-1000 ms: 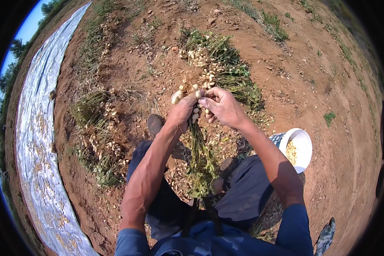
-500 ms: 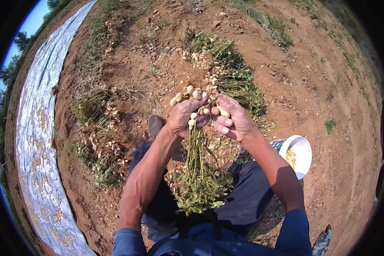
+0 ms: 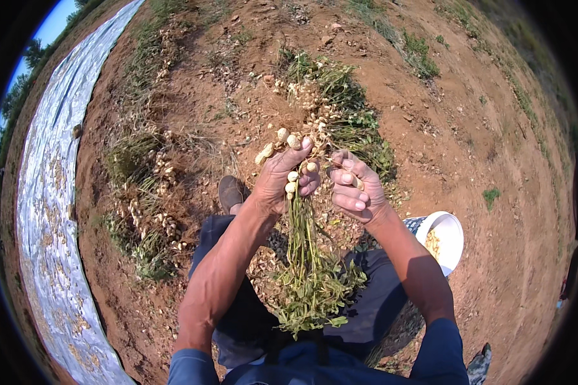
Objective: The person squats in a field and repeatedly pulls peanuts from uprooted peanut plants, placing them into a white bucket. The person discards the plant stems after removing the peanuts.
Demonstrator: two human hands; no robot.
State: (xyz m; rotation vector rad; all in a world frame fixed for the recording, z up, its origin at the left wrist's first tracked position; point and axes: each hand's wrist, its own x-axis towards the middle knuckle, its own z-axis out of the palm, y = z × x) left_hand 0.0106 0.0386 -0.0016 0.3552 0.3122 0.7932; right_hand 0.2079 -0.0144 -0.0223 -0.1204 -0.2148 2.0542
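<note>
My left hand (image 3: 282, 176) is closed round the root end of a peanut plant (image 3: 300, 247), whose green stems and leaves hang down between my legs. Several pale pods (image 3: 270, 149) stick out above and below its fingers. To the right, a short gap away, my right hand (image 3: 358, 192) has its fingers curled in. A few peanut pods (image 3: 358, 183) show between those fingers, partly hidden by them. The right thumb and forefinger are near the roots.
A white bucket (image 3: 453, 240) with peanuts in it stands by my right forearm. Heaps of peanut plants lie ahead (image 3: 359, 128) and at left (image 3: 151, 212) on reddish soil. Along the far left runs a silvery sheet (image 3: 51, 212) scattered with pods. My shoe (image 3: 231, 192) is beyond my left forearm.
My right hand has drawn away from my left, and its fingers have curled over pods. My left hand keeps its hold on the plant, whose leaves have swung slightly right.
</note>
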